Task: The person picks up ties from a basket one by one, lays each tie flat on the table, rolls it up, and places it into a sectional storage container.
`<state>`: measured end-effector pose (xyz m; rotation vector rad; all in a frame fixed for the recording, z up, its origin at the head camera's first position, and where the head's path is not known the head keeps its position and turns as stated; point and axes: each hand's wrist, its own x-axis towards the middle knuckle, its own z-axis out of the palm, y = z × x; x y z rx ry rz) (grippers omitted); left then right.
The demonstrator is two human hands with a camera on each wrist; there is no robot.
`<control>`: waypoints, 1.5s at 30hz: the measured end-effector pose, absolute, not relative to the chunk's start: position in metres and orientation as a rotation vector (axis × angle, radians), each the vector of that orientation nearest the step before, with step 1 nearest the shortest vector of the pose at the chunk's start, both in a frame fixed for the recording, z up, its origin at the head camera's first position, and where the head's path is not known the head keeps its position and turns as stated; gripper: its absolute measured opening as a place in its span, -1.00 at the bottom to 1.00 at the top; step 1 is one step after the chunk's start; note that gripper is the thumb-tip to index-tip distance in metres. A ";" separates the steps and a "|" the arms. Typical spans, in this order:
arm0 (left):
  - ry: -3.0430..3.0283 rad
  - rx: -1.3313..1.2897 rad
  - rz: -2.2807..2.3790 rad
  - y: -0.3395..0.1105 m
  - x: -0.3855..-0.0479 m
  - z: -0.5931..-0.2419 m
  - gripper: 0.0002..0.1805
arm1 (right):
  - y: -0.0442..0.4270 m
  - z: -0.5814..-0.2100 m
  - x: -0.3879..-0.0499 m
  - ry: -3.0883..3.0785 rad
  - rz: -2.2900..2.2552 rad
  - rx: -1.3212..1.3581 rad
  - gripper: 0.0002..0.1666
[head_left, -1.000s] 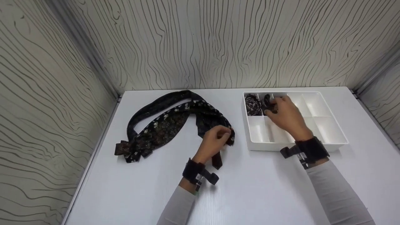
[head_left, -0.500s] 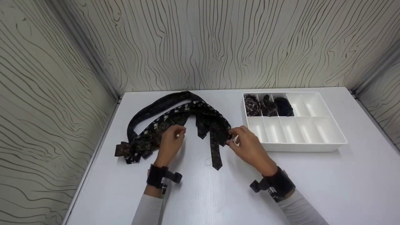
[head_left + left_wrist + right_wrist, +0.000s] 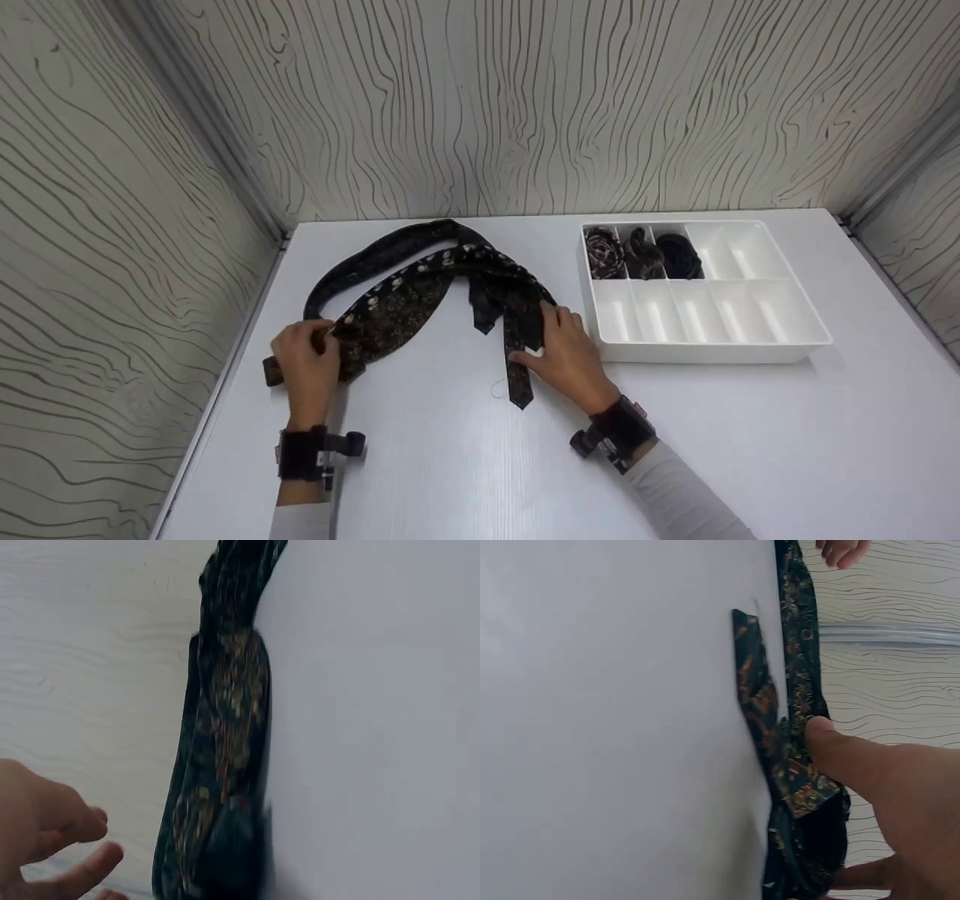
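As I see it from here, the right hand (image 3: 568,360) clasps the ties (image 3: 401,307) near centre frame, likely steadying them; the left hand (image 3: 307,371), fingers parted, is at their left end. Dark rolls (image 3: 644,255) sit in the tray (image 3: 705,353), right, presumably kept separate. White table (image 3: 450,480), wood-grain walls (image 3: 510,105).

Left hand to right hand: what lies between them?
The head view shows dark ties arching between the left hand and right hand, white tabletop inside the arch.
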<state>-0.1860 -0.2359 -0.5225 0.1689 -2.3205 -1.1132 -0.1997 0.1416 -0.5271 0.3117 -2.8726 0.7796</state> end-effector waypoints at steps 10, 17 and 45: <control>-2.613 0.614 -1.033 -0.283 -0.166 -0.517 -0.40 | 0.133 -0.534 -0.206 -2.816 0.835 0.348 -0.04; -2.778 0.704 -1.027 -0.294 -0.161 -0.518 -0.36 | 0.141 -0.535 -0.204 -2.795 0.998 0.208 -0.47; -2.544 0.904 -1.176 -0.327 -0.143 -0.516 -0.31 | 0.140 -0.530 -0.194 -2.699 0.967 0.222 -0.86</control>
